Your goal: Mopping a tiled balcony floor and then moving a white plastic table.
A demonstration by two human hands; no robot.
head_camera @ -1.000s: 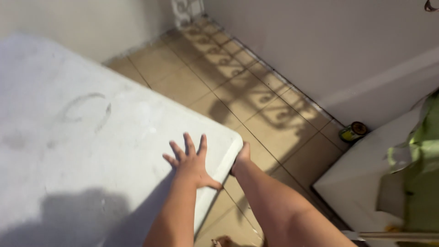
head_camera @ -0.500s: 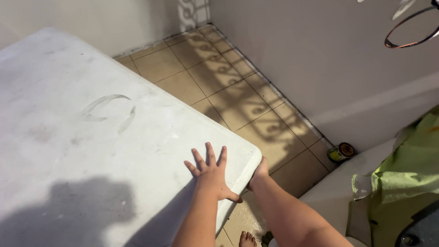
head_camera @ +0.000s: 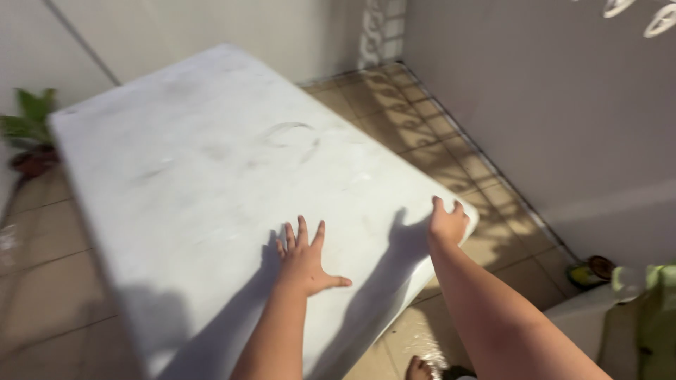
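— Where is the slab, and where are the hands?

— The big white slab (head_camera: 211,176) fills the left and middle of the view, above the tan tiled floor (head_camera: 422,119), with a potted plant (head_camera: 28,134) at its far left corner. The left hand (head_camera: 304,257) lies flat on top, fingers spread. The right hand (head_camera: 447,224) is curled over the near right corner, fingers folded around the rim.

— How would it handle?

— Stiff and flat, I'd judge, broad enough to be awkward and probably heavy. The dusty, smudged top looks slippery for a flat palm, so the edges and corners seem the surer hold.

— Anything close by?

— A small round tin (head_camera: 590,271) on the floor at right, beside a green cloth (head_camera: 651,281).
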